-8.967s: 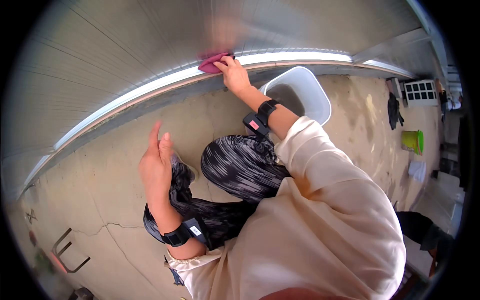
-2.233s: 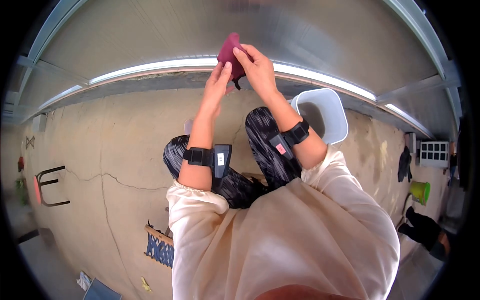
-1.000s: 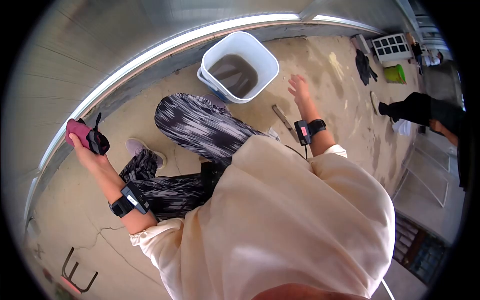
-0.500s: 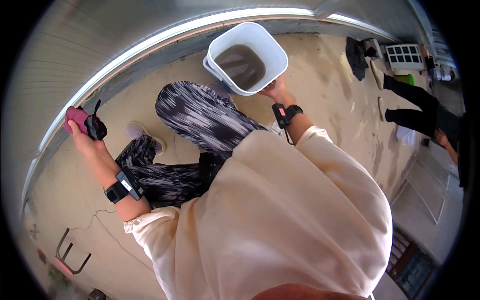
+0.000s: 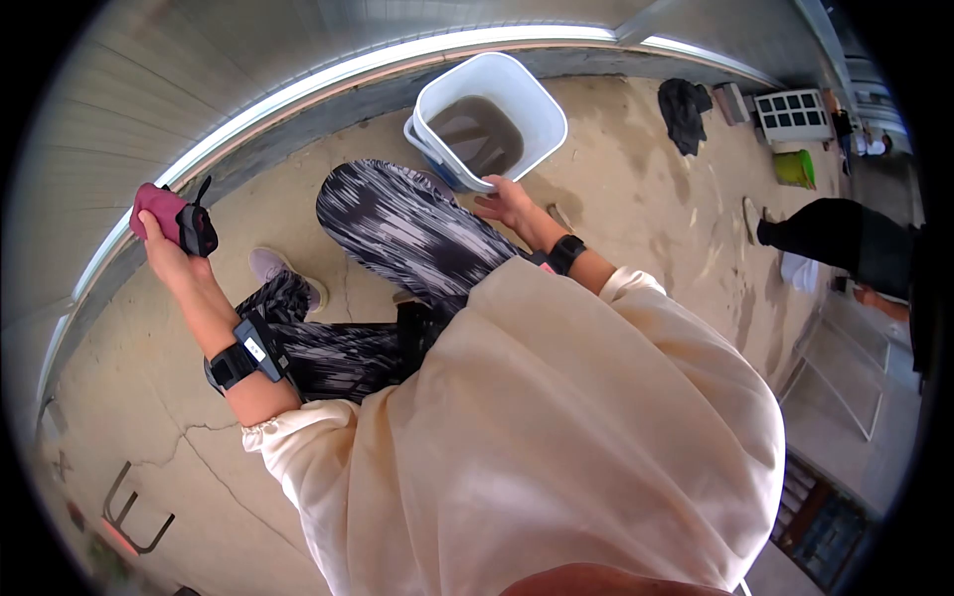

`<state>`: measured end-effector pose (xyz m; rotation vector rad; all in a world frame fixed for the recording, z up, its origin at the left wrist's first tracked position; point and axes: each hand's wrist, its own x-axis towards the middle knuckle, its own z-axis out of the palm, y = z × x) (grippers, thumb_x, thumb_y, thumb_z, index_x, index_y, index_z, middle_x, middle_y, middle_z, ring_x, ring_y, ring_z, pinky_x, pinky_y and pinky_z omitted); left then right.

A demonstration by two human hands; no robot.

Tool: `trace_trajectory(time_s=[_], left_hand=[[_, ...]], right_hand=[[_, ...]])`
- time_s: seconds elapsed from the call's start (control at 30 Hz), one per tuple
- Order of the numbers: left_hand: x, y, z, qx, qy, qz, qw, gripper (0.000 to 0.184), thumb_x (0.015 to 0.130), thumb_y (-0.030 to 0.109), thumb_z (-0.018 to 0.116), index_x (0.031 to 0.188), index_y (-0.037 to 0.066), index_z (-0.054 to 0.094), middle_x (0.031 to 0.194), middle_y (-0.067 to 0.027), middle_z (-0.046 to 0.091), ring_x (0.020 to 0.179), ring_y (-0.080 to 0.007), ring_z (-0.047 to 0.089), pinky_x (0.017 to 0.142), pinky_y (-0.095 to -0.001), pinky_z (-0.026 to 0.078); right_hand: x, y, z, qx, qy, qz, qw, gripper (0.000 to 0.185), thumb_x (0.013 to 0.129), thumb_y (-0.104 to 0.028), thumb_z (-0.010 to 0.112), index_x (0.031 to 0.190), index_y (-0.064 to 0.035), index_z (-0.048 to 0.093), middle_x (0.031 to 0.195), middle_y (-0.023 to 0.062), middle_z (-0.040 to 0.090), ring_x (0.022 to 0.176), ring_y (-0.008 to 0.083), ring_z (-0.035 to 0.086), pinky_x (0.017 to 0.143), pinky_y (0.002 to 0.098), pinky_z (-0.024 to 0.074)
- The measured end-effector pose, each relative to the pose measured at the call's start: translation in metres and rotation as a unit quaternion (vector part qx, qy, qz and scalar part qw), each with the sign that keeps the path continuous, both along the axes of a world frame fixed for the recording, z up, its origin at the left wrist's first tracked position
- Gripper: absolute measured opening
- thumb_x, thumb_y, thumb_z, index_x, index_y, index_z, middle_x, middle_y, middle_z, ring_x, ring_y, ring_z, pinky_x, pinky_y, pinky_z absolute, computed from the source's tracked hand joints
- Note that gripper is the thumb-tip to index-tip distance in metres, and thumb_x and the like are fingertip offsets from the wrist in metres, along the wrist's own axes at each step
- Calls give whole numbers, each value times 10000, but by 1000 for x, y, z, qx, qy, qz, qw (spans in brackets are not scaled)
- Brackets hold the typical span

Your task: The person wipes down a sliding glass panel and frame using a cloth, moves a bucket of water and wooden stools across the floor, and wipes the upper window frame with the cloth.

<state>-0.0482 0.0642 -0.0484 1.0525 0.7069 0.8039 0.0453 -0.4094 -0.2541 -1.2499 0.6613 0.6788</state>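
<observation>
My left hand is closed around a maroon-and-black bundle with a black strap, held out near the wall. What kind of thing the bundle is, I cannot make out. A white square bucket with murky brown water inside stands on the floor beyond my knee. At its near lower corner is my right hand, fingers apart, with the fingertips at the rim. It does not appear to be wrapped around the bucket.
A pale panelled wall curves behind the bucket. On the right, a person in black stands near a green bucket, a white crate and a dark cloth. A metal frame lies at lower left.
My right hand has shifted left along the bucket's near side, and its fingers have spread. My left hand still holds the bundle, now turned slightly. The person in black has moved their legs.
</observation>
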Motion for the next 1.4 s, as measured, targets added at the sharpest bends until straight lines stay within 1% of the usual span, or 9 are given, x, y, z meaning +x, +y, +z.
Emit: trace_trajectory(time_s=[0.07,0.2,0.6,0.77,0.87,0.97,1.07,1.2,1.4], left_hand=[[1,-2,1,-6,-2,16,1000,439,905,326,543,1191,5,452,1039,-120,583,844,-222,622,651,-340,557],[-1,7,-10,-15,-24,14,1000,459,893,318,566,1197,-1,437,1049,-120,580,855,-226,622,657,-354,559],[-6,-1,-3,-2,10,-4,1000,473,889,342,567,1201,4,458,1025,-115,595,825,-219,619,672,-356,540],[-9,-18,12,-31,42,-5,999,483,877,405,567,1176,34,489,969,-79,597,811,-198,596,746,-385,522],[-12,-20,16,-16,61,-2,998,468,881,419,554,1147,37,502,871,-77,597,749,-180,590,749,-377,515],[-14,-21,16,-12,73,3,997,458,882,431,548,1112,37,510,799,-74,594,710,-170,590,736,-366,513],[-14,-21,17,-18,78,0,997,457,882,433,548,1106,36,509,794,-76,594,714,-171,591,730,-363,514],[-13,-22,18,-22,89,14,996,460,879,438,550,1104,39,508,791,-71,595,716,-169,590,753,-369,502],[-11,-18,17,-23,64,14,998,457,880,433,552,1126,51,501,802,-68,595,737,-173,589,784,-376,492]], right_hand=[[7,4,1,44,13,-36,998,167,812,-87,532,919,37,499,914,144,577,855,290,598,770,469,538],[15,1,-7,60,33,-90,994,121,803,-5,483,910,52,490,918,185,563,842,299,601,767,406,566],[38,-98,23,-60,28,22,998,249,774,-47,535,1001,50,508,938,178,594,869,288,608,761,384,547],[51,-112,46,-169,21,127,977,449,730,-66,580,1157,-3,459,1106,161,541,985,309,562,861,507,464],[67,-78,63,-564,-413,52,713,567,728,-93,620,1259,-97,420,1248,181,484,1102,328,514,896,421,439],[76,6,123,-409,-531,172,722,425,788,-66,549,1206,-108,486,1207,151,527,1094,297,528,878,368,450],[88,87,98,-332,-616,373,609,281,793,-96,517,1070,-93,567,1088,110,596,1006,297,563,864,372,447],[115,146,-30,-429,-459,654,421,322,793,-216,549,1094,-124,618,1105,84,620,1047,281,566,897,486,372],[114,124,-32,-490,-311,797,167,345,803,-227,535,1105,-95,638,1077,91,628,1099,307,507,958,589,269]])
